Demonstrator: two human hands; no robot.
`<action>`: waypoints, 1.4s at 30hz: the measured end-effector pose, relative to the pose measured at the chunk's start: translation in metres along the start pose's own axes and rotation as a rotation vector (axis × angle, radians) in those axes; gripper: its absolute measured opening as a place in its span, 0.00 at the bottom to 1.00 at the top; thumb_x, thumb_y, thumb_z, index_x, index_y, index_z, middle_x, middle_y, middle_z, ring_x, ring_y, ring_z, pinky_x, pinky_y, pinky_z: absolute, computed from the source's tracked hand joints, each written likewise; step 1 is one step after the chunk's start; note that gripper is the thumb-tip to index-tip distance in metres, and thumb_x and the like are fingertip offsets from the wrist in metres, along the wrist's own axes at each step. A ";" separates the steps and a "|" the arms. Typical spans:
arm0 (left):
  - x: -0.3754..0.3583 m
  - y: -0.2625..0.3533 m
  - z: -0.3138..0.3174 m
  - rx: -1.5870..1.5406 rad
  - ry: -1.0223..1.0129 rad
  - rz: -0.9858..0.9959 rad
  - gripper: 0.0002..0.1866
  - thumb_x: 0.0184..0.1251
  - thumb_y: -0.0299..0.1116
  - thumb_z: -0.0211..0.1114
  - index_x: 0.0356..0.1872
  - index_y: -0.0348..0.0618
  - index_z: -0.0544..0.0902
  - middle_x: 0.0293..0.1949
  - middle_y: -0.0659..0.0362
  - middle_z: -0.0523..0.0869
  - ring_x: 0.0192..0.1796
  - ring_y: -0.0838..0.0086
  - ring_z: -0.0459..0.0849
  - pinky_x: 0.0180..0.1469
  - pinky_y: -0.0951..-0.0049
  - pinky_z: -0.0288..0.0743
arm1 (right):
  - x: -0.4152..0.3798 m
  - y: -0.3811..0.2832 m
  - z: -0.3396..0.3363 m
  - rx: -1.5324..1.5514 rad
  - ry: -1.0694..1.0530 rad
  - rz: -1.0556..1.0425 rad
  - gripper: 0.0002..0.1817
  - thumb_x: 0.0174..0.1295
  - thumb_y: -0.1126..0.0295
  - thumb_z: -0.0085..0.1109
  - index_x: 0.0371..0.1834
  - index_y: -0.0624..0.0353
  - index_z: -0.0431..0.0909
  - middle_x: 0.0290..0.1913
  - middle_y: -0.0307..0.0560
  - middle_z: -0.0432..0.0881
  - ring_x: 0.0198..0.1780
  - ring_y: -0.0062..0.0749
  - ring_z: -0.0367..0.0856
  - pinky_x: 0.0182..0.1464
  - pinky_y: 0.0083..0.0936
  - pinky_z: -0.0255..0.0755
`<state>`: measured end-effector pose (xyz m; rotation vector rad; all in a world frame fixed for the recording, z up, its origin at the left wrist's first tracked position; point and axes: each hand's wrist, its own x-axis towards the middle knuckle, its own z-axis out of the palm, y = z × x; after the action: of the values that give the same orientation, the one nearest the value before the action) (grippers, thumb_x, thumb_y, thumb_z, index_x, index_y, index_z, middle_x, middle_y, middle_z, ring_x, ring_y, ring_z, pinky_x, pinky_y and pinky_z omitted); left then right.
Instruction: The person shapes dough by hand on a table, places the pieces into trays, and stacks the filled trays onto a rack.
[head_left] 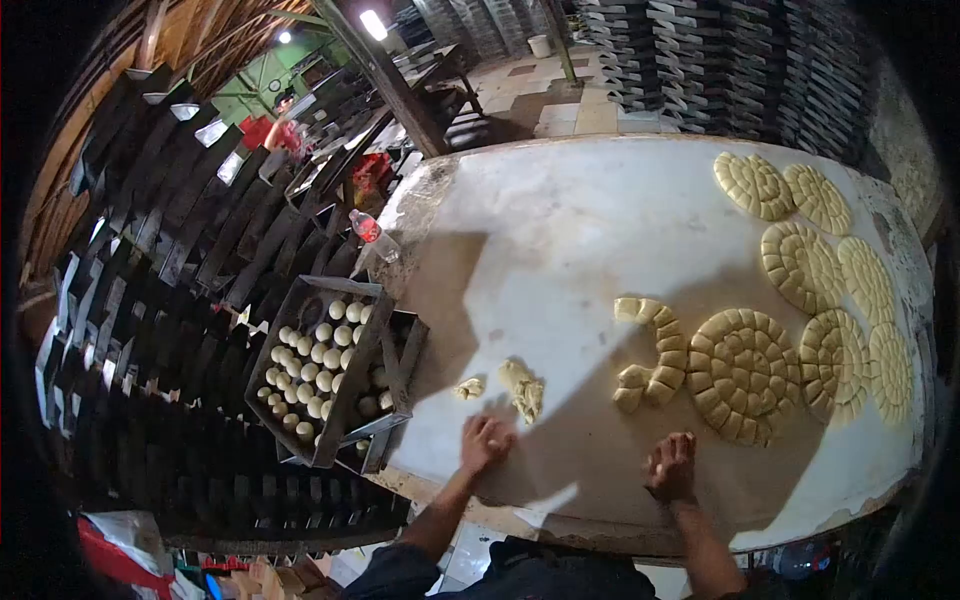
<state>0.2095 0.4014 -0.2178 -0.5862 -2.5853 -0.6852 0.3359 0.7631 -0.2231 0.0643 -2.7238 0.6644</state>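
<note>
My left hand [487,443] rests on the pale tabletop with its fingers curled down. Just beyond it lie a small scrap of dough [468,388] and a larger torn lump of dough [521,390]. My right hand [671,467] is closed like a fist, low over the table. Whatever either hand may hold is hidden under the fingers. Ahead of the right hand, a curved row of cut dough pieces [668,345] stands beside a large spiral of cut dough [744,376]. The right hand is apart from both.
Several more dough spirals [802,266] line the right side of the table [560,230]. At left, a dark tray [330,283] holds several round dough balls [310,370]. A plastic bottle [373,236] lies near the left edge. Stacked trays [170,330] stand left; a person [284,130] is behind.
</note>
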 end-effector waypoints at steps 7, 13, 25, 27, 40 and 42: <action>-0.057 0.040 0.004 -0.165 -0.290 -0.010 0.11 0.54 0.34 0.72 0.37 0.46 0.82 0.41 0.57 0.84 0.47 0.61 0.81 0.52 0.61 0.75 | -0.043 -0.031 0.024 0.127 -0.068 -0.231 0.11 0.57 0.67 0.54 0.34 0.65 0.70 0.37 0.59 0.69 0.45 0.57 0.71 0.63 0.56 0.60; -0.023 -0.048 -0.005 -0.045 -0.149 0.026 0.08 0.61 0.32 0.65 0.41 0.45 0.82 0.44 0.55 0.83 0.55 0.58 0.79 0.58 0.59 0.71 | 0.005 0.031 0.028 -0.110 0.096 0.124 0.14 0.64 0.60 0.55 0.31 0.61 0.69 0.36 0.54 0.71 0.43 0.53 0.70 0.54 0.52 0.63; -0.060 -0.042 -0.154 -0.439 -0.980 0.074 0.22 0.70 0.33 0.53 0.63 0.36 0.71 0.63 0.46 0.73 0.65 0.52 0.72 0.68 0.58 0.67 | -0.017 -0.035 -0.013 0.138 -0.426 0.923 0.18 0.65 0.54 0.57 0.37 0.61 0.78 0.38 0.54 0.80 0.48 0.48 0.77 0.56 0.46 0.67; -0.020 -0.080 -0.226 -0.631 -0.883 0.118 0.23 0.72 0.35 0.54 0.64 0.37 0.70 0.63 0.46 0.73 0.66 0.51 0.71 0.70 0.58 0.65 | -0.002 -0.033 -0.026 0.367 -0.336 1.060 0.18 0.62 0.55 0.60 0.41 0.61 0.79 0.41 0.54 0.81 0.48 0.48 0.78 0.56 0.46 0.69; 0.175 -0.424 -0.281 -0.064 -0.351 -0.250 0.37 0.59 0.40 0.70 0.68 0.37 0.66 0.64 0.39 0.72 0.65 0.44 0.71 0.67 0.53 0.67 | 0.418 -0.552 0.169 0.646 0.023 -0.614 0.18 0.59 0.68 0.66 0.51 0.61 0.76 0.47 0.55 0.81 0.52 0.52 0.81 0.56 0.40 0.74; 0.168 -0.420 -0.287 0.004 -0.295 -0.191 0.49 0.57 0.38 0.71 0.74 0.34 0.52 0.67 0.35 0.66 0.69 0.41 0.65 0.71 0.53 0.62 | 0.451 -0.567 0.227 0.414 -0.209 -0.608 0.16 0.58 0.67 0.64 0.47 0.61 0.77 0.49 0.56 0.81 0.53 0.55 0.79 0.57 0.44 0.73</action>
<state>-0.0572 -0.0368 -0.0644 -0.4729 -2.9453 -0.6983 -0.0905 0.1710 -0.0135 1.0583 -2.4842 1.0451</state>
